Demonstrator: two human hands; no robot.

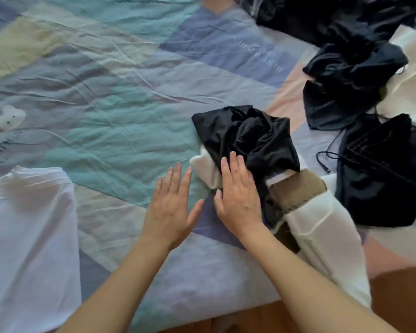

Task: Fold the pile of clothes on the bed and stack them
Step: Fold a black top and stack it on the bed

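A crumpled black garment lies on top of a cream garment in the middle of the bed. My right hand lies flat with straight fingers, its fingertips on the black garment's near edge. Left of it, my left hand is flat and open over the bedspread, holding nothing. A white shirt lies spread at the near left. A cream sleeve with a khaki patch runs from the pile toward the near right edge.
More black clothes lie to the right: a bundle, a piece with a drawstring, and a larger heap at the back. The patchwork bedspread stretches left and back. Wooden floor shows at the near right.
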